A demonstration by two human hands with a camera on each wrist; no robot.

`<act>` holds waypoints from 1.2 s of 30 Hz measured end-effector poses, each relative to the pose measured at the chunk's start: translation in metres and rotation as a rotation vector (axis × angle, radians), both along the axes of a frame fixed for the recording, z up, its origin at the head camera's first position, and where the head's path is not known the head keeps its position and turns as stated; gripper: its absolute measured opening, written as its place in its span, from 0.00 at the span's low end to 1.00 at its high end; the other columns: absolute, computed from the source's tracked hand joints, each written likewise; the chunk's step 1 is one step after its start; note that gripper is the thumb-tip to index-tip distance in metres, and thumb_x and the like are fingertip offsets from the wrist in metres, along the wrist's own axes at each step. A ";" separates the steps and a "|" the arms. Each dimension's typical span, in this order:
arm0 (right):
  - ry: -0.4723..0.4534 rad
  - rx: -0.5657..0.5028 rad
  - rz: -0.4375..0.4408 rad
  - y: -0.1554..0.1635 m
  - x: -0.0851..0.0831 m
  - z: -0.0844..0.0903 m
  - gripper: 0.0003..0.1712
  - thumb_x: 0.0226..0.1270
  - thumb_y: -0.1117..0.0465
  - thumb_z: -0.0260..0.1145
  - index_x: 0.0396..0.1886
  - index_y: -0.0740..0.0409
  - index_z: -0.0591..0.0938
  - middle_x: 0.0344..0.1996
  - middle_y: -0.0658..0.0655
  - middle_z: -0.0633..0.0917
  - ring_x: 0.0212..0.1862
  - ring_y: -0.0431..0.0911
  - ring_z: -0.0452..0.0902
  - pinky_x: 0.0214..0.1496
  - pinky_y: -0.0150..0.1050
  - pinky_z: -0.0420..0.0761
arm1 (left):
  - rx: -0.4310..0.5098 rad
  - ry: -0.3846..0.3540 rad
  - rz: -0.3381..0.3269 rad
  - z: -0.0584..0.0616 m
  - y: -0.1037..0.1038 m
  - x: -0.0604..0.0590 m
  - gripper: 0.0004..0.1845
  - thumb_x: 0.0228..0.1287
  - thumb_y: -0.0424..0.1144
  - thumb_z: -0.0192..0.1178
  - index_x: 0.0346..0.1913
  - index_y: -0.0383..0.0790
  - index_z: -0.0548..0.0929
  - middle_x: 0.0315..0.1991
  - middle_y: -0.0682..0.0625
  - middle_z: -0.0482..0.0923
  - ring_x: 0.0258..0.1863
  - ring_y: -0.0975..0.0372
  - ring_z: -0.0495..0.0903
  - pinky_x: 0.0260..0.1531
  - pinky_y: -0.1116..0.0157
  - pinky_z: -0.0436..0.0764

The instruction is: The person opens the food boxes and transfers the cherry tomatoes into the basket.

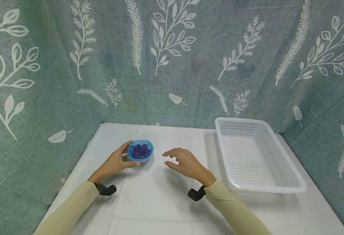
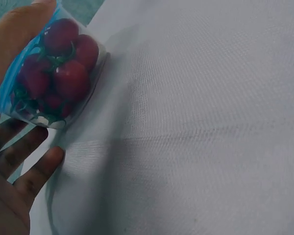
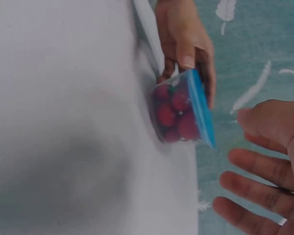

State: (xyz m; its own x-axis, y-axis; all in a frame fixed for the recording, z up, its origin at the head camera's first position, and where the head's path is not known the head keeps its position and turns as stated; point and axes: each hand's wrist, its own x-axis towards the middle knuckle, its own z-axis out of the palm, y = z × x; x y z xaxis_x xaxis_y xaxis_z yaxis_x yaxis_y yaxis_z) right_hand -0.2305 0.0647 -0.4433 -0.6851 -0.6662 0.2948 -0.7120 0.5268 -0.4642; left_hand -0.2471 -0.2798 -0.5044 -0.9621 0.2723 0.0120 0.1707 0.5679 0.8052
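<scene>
A small clear plastic container [image 1: 141, 150] with a blue lid stands toward the back left of the white table. Through its walls in the left wrist view, several red tomatoes [image 2: 72, 80] with green stems show. My left hand [image 1: 119, 161] holds the container from its left side, thumb at the near edge and fingers round the far side. To the right of it my right hand [image 1: 186, 162] hovers with relaxed, slightly bent fingers, touching nothing. The right wrist view shows the container [image 3: 174, 112] between the left hand [image 3: 186, 39] and the loose fingers of the right hand [image 3: 269, 166].
A white perforated plastic basket [image 1: 227, 156] sits on the right side of the table. White cloth [image 1: 160, 202] covers the tabletop. A grey-green curtain [image 1: 195, 81] with white leaf prints hangs behind the table and along both sides.
</scene>
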 end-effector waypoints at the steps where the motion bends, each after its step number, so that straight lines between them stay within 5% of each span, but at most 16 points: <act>1: 0.012 0.006 0.008 -0.004 -0.001 -0.003 0.17 0.74 0.55 0.69 0.60 0.51 0.85 0.55 0.50 0.87 0.51 0.44 0.82 0.50 0.35 0.83 | 0.004 -0.002 0.001 -0.001 0.000 0.000 0.60 0.53 0.59 0.78 0.83 0.59 0.50 0.75 0.42 0.63 0.60 0.48 0.80 0.58 0.46 0.80; 9: 0.148 0.060 0.057 -0.039 -0.013 -0.021 0.20 0.75 0.54 0.68 0.63 0.53 0.84 0.61 0.50 0.83 0.65 0.44 0.76 0.67 0.39 0.77 | 0.087 -0.055 -0.028 -0.008 -0.001 -0.007 0.59 0.54 0.56 0.79 0.82 0.68 0.49 0.77 0.47 0.60 0.59 0.49 0.78 0.60 0.44 0.77; 19: 0.282 0.167 0.060 -0.063 -0.020 -0.031 0.17 0.72 0.55 0.72 0.58 0.51 0.88 0.59 0.50 0.84 0.63 0.43 0.76 0.59 0.33 0.81 | 0.124 -0.113 -0.080 -0.013 -0.005 -0.012 0.60 0.59 0.54 0.77 0.84 0.64 0.45 0.76 0.44 0.61 0.57 0.47 0.76 0.52 0.50 0.79; 30: 0.406 0.140 0.078 -0.072 -0.027 -0.034 0.12 0.68 0.58 0.75 0.50 0.49 0.92 0.50 0.48 0.86 0.55 0.42 0.79 0.45 0.28 0.82 | 0.153 -0.155 -0.092 -0.009 -0.006 -0.012 0.58 0.59 0.53 0.76 0.84 0.64 0.46 0.76 0.44 0.61 0.56 0.48 0.76 0.51 0.53 0.78; 36: 0.553 0.182 0.112 -0.075 -0.029 -0.031 0.09 0.69 0.57 0.73 0.47 0.48 0.92 0.46 0.46 0.87 0.48 0.42 0.81 0.45 0.28 0.82 | 0.150 -0.145 -0.089 -0.008 -0.006 -0.012 0.57 0.60 0.52 0.76 0.84 0.62 0.48 0.74 0.44 0.64 0.53 0.48 0.77 0.50 0.53 0.79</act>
State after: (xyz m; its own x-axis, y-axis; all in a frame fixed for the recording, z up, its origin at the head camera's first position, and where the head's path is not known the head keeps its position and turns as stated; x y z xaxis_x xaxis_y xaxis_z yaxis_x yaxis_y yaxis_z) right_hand -0.2590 -0.0104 -0.4744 -0.3851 -0.7990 0.4619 -0.8783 0.4710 0.0823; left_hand -0.2591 -0.2857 -0.5121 -0.9292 0.3613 -0.0777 0.0913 0.4281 0.8991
